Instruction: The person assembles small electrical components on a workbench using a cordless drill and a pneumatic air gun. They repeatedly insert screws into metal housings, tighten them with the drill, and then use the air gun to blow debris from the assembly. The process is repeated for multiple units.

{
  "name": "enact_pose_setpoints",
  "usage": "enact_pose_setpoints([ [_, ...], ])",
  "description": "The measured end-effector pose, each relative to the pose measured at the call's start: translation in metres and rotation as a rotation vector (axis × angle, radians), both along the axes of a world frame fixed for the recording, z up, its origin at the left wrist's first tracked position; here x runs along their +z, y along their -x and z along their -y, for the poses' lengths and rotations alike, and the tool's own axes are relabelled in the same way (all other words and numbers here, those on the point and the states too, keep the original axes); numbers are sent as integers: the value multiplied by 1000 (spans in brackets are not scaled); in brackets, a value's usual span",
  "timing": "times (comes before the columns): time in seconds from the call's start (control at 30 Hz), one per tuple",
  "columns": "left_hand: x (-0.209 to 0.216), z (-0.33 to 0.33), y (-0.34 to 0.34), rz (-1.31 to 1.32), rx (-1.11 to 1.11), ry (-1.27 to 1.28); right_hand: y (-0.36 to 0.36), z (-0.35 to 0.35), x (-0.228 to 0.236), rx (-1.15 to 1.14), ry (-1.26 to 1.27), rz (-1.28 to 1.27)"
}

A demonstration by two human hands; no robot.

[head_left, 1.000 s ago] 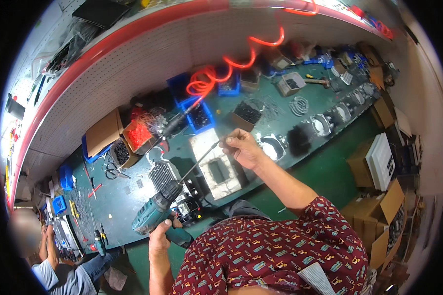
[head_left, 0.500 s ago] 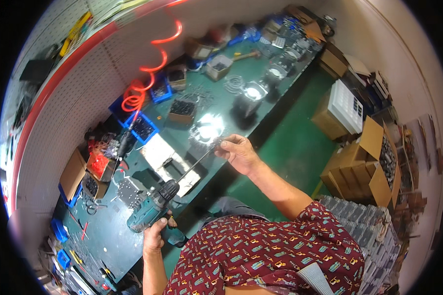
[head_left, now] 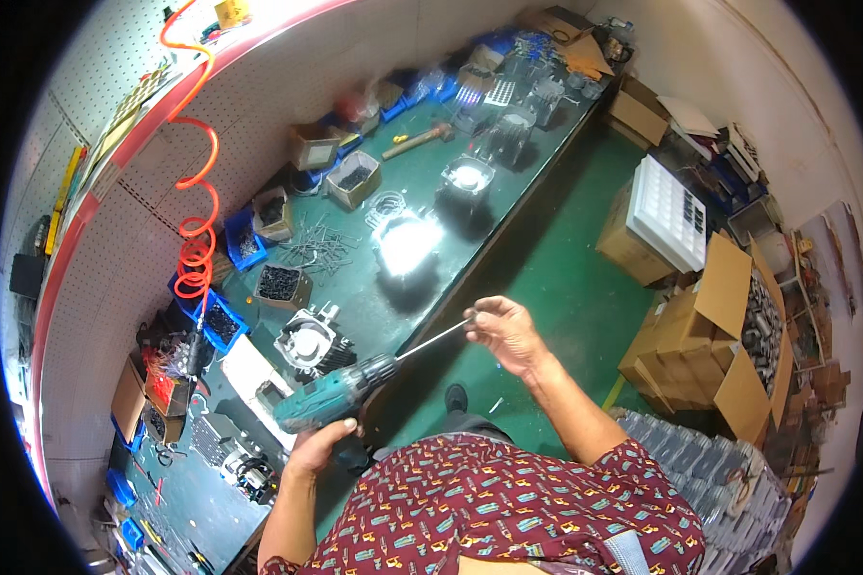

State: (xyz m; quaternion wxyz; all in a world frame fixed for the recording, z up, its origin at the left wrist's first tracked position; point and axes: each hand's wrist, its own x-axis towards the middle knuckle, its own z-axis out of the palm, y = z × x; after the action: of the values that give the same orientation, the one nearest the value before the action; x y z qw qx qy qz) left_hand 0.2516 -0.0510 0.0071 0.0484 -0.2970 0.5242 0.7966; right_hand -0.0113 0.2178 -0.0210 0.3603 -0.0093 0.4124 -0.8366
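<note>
A teal cordless drill [head_left: 321, 398] is gripped in my left hand [head_left: 322, 445], raised at the bench edge with its chuck facing right. From the chuck a long thin driver bit [head_left: 436, 339] runs out over the floor gap. My right hand [head_left: 508, 337] pinches the far end of that bit with thumb and fingers; whether a small piece sits in the pinch is too small to tell. Just beyond the drill stands a round-faced metal housing [head_left: 307, 342] on the bench. Another grey finned housing [head_left: 232, 450] lies left of the drill, near a white block [head_left: 246, 368].
Along the green bench [head_left: 355, 278] lie loose long screws [head_left: 318, 247], a box of dark screws [head_left: 283, 285], a hammer [head_left: 417, 141] and more housings [head_left: 467, 179]. A red coiled air hose [head_left: 198, 254] hangs at left. Cartons [head_left: 686, 350] and stacked grey parts [head_left: 681, 450] stand right.
My view has shifted, so the bench sits lower and further left. Both hands moved right with the drill; the bit's tip now lies over the floor instead of the bench.
</note>
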Motion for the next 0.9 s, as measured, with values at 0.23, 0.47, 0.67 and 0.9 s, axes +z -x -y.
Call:
enact_pose_setpoints([
  [0.23, 19, -34, 75, 67, 12, 80, 91, -33, 0, 162, -249, -218],
  [0.47, 20, -11, 119, 71, 76, 137, 155, -7, 1, 380, -349, -343],
  [0.67, 4, 16, 174, 24, -19, 148, 201, 1, 2, 382, -617, -774],
  [0.9, 9, 30, 234, -8, -161, 207, 245, -2, 3, 306, -720, -1181],
])
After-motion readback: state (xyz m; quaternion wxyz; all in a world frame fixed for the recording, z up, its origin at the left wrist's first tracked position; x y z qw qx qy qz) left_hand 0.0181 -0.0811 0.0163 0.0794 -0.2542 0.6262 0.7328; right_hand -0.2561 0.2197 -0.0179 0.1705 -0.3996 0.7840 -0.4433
